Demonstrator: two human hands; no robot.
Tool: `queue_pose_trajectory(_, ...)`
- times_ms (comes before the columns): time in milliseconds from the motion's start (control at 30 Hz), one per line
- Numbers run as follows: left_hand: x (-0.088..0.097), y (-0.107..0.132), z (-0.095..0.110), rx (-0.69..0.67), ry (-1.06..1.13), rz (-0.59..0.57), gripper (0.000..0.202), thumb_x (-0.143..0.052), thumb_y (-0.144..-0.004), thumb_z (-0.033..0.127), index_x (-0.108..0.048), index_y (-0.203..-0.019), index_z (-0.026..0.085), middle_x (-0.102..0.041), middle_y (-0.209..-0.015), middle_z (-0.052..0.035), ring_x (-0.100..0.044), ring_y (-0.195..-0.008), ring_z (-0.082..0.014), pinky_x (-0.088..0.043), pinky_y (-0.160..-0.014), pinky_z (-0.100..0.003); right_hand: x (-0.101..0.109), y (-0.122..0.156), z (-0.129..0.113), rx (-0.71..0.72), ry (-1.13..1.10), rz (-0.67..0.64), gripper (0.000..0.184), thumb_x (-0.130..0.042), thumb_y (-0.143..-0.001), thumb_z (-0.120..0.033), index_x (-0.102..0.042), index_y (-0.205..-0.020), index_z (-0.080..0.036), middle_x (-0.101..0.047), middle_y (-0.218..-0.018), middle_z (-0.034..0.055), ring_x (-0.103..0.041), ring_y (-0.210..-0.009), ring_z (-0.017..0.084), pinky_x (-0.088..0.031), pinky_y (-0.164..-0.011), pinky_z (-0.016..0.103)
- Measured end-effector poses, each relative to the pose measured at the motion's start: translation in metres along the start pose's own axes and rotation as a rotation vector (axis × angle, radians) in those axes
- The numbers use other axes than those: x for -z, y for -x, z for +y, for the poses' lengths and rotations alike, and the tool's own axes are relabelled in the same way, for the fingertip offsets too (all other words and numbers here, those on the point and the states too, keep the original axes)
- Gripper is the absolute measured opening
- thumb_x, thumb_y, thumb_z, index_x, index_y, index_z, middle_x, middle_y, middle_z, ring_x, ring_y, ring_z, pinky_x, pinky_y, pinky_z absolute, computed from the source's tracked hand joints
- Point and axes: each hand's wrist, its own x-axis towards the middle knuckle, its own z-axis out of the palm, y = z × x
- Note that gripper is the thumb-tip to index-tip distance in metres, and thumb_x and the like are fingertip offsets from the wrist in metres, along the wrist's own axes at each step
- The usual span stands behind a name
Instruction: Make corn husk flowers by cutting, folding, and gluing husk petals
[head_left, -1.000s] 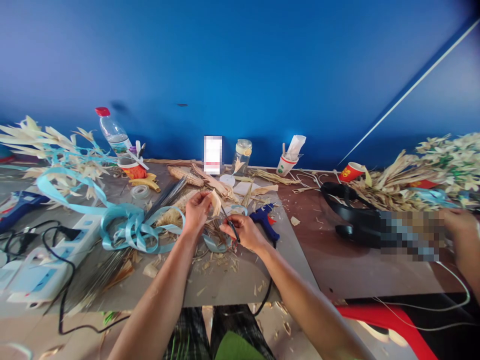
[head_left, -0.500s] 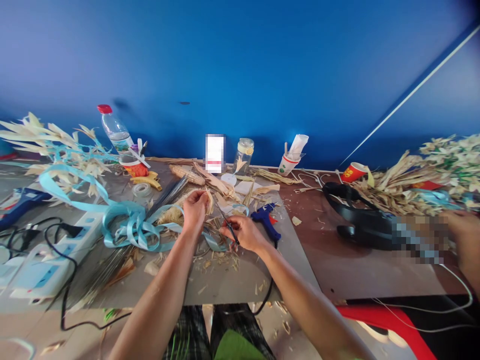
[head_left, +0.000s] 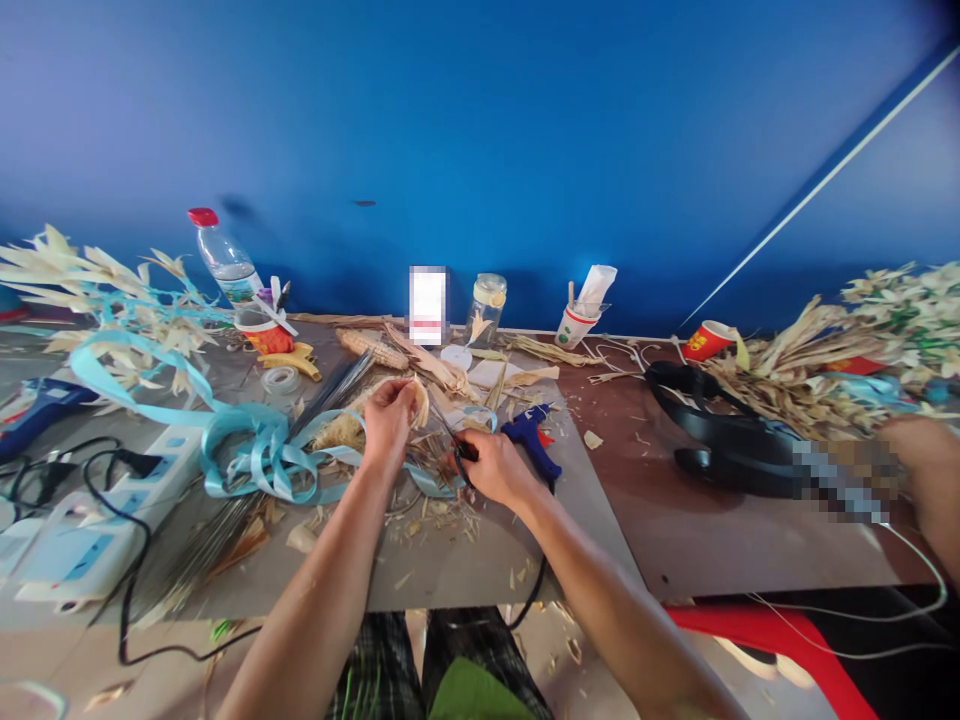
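Observation:
My left hand (head_left: 388, 418) is closed around a pale dried corn husk piece (head_left: 418, 398), held just above the grey board (head_left: 450, 560). My right hand (head_left: 489, 466) grips small black-handled scissors (head_left: 456, 442), whose blades point up and left toward the husk. Husk scraps (head_left: 431, 515) lie on the board under both hands. A light blue ribbon (head_left: 255, 450) curls to the left of my left hand, and a blue glue gun (head_left: 531, 440) lies just right of my right hand.
A white power strip (head_left: 90, 535) with black cables sits at the left. Dried husk flowers (head_left: 97, 290), a water bottle (head_left: 223, 258), a glass jar (head_left: 486, 308) and paper cups (head_left: 576, 325) line the back. Another person's hand (head_left: 926, 470) is at the right by a husk pile (head_left: 810, 375).
My right hand has moved the scissors slightly left and up, closer to the husk in my left hand. The left hand has turned the husk a little.

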Motion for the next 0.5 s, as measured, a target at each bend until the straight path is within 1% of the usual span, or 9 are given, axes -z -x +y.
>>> queue_pose_trajectory(133, 0.0002, 0.0003, -0.0013, 0.003, 0.007, 0.018, 0.020, -0.066, -0.063, 0.031, -0.061, -0.069, 0.013, -0.047, -0.047, 0.0056, -0.035, -0.040, -0.0044, -0.023, -0.041, -0.019, 0.0030, 0.0013, -0.0025, -0.007, 0.084, -0.010, 0.021, -0.058, -0.080, -0.036, -0.069, -0.087, -0.020, -0.070, -0.074, 0.0032, -0.057, -0.061, 0.013, -0.031, -0.053, 0.021)
queue_pose_trajectory(267, 0.0005, -0.0006, -0.0051, 0.013, 0.035, -0.001, 0.020, -0.067, -0.064, 0.033, -0.061, -0.068, 0.014, -0.049, -0.051, 0.0049, -0.038, -0.042, -0.0054, -0.027, -0.043, -0.020, 0.0042, 0.0024, -0.0034, 0.001, 0.138, -0.015, 0.023, -0.057, -0.081, -0.039, -0.069, -0.088, -0.022, -0.071, -0.077, 0.0038, -0.061, -0.065, 0.014, -0.030, -0.053, 0.022)
queue_pose_trajectory(433, 0.0013, -0.0023, -0.0045, -0.003, 0.035, 0.033, 0.017, -0.066, -0.064, 0.029, -0.061, -0.069, 0.013, -0.047, -0.049, 0.0058, -0.036, -0.041, -0.0046, -0.024, -0.041, -0.019, 0.0049, 0.0029, -0.0023, 0.002, 0.170, -0.033, 0.023, -0.056, -0.081, -0.039, -0.069, -0.091, -0.023, -0.072, -0.080, 0.0040, -0.063, -0.070, 0.015, -0.031, -0.054, 0.022)
queue_pose_trajectory(500, 0.0014, -0.0026, -0.0036, 0.000, 0.028, 0.028, 0.017, -0.066, -0.063, 0.029, -0.061, -0.069, 0.013, -0.047, -0.049, 0.0058, -0.036, -0.041, -0.0045, -0.024, -0.041, -0.019, 0.0055, 0.0028, -0.0025, -0.001, 0.181, -0.038, 0.023, -0.056, -0.082, -0.040, -0.068, -0.092, -0.023, -0.072, -0.082, 0.0043, -0.064, -0.073, 0.015, -0.031, -0.055, 0.022)
